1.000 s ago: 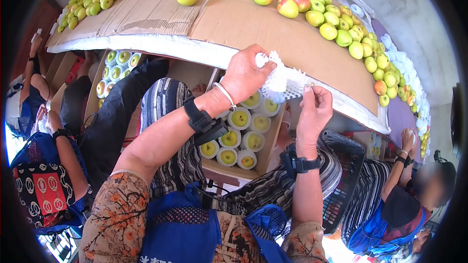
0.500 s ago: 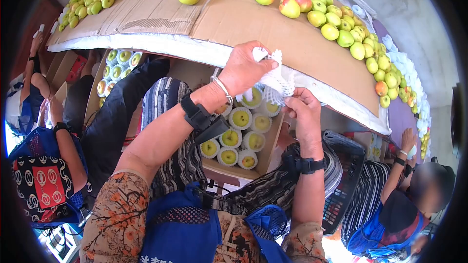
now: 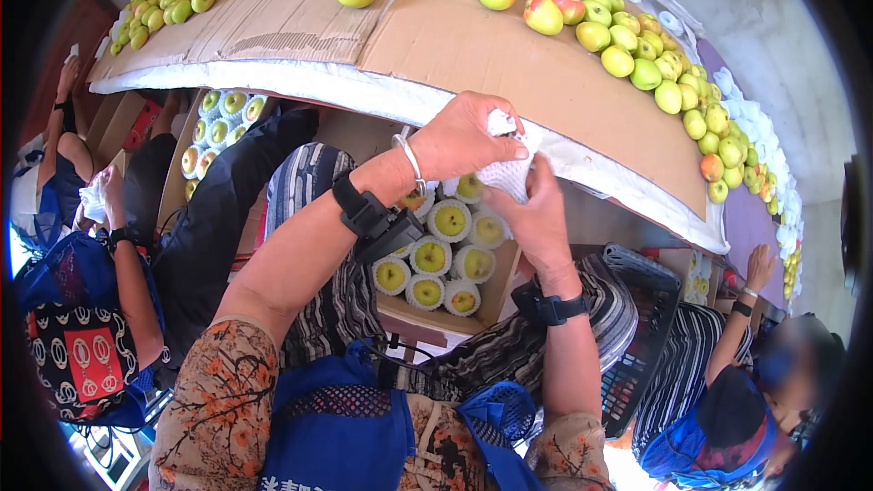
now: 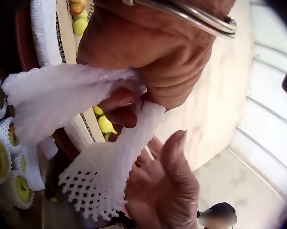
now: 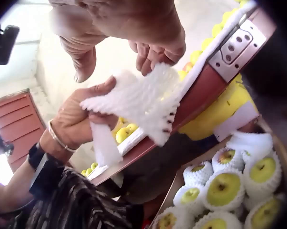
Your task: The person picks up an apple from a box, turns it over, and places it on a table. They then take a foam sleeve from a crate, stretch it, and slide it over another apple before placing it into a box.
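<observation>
White foam net sleeves (image 3: 506, 173) hang between both hands above the carton of net-wrapped apples (image 3: 450, 219). The left hand (image 3: 462, 140) pinches the foam at its upper end; in the left wrist view one sleeve (image 4: 93, 171) spreads into an open mesh and another piece (image 4: 53, 98) extends to the side. Close against the foam's right side is the right hand (image 3: 538, 215). In the right wrist view its thumb stands apart from its bent fingers (image 5: 158, 55), which reach the edge of the net (image 5: 143, 102). No apple shows in either hand.
Loose green and red apples (image 3: 618, 61) lie on the cardboard-covered table (image 3: 473, 45), whose padded white edge (image 3: 382, 93) runs just beyond the hands. A black crate (image 3: 641, 323) stands at the right. Other people sit at both sides.
The right hand has moved up and left, closer to the left hand. The foam that was stretched out between them is now bunched closer together. The left hand still holds it.
</observation>
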The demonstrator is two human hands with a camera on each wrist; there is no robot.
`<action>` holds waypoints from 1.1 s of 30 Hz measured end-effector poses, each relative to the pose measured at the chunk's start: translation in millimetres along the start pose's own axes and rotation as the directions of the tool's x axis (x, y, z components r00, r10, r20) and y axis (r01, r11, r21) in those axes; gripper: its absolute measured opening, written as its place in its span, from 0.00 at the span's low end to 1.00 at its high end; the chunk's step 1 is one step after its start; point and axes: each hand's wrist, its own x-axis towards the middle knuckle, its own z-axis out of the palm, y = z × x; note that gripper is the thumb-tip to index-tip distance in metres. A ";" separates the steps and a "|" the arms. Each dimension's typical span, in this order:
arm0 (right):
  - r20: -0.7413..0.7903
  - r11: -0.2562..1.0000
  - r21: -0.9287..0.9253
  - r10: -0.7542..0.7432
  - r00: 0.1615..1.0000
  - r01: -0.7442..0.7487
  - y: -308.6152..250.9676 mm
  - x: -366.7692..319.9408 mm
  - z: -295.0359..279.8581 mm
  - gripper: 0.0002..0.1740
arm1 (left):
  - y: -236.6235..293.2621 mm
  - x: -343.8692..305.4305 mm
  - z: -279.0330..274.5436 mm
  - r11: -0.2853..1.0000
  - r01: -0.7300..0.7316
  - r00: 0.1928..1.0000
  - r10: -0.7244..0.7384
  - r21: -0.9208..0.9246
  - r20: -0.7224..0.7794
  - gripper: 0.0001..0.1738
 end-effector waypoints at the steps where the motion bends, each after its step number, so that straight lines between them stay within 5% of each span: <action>1: 0.098 0.995 0.025 0.089 0.991 -0.092 6.7 1.0 2.4 0.24 | 3.7 -1.0 -0.6 0.999 0.027 1.000 -0.027 -0.032 -0.015 0.12; 5: 0.107 0.924 0.311 0.198 0.974 -0.222 -1.3 -1.8 -4.5 0.18 | 9.8 -2.6 -6.6 0.930 0.095 0.994 -0.109 -0.356 -0.020 0.22; 8: 0.132 0.865 0.435 0.212 0.968 -0.249 -0.6 1.7 -13.9 0.15 | -2.0 -2.5 -5.1 0.973 -0.023 1.000 0.021 -0.230 -0.014 0.32; 11: 0.148 0.851 0.454 0.221 0.964 -0.264 4.5 1.8 -12.2 0.14 | 7.1 -8.3 -3.1 0.998 0.032 0.980 -0.022 -0.050 0.195 0.37; 18: 0.056 0.960 0.220 0.163 0.985 -0.171 -7.4 -0.5 -4.1 0.17 | 15.2 -9.3 11.5 0.951 0.159 0.987 -0.164 -0.265 0.004 0.16; 24: 0.073 0.994 -0.107 -0.013 0.997 0.021 4.8 -2.5 -0.4 0.17 | 6.4 -9.1 22.3 0.990 -0.053 0.980 0.027 -0.132 -0.198 0.15; 30: 0.037 0.934 -0.344 -0.093 0.995 0.100 14.1 -5.1 -2.0 0.15 | 7.2 -9.5 17.7 0.972 0.098 0.993 -0.111 -0.215 -0.049 0.22; 33: 0.000 0.926 -0.356 -0.135 0.991 0.126 17.1 -4.6 -1.1 0.14 | -9.9 -4.2 20.2 0.991 -0.084 0.996 0.086 -0.103 0.016 0.26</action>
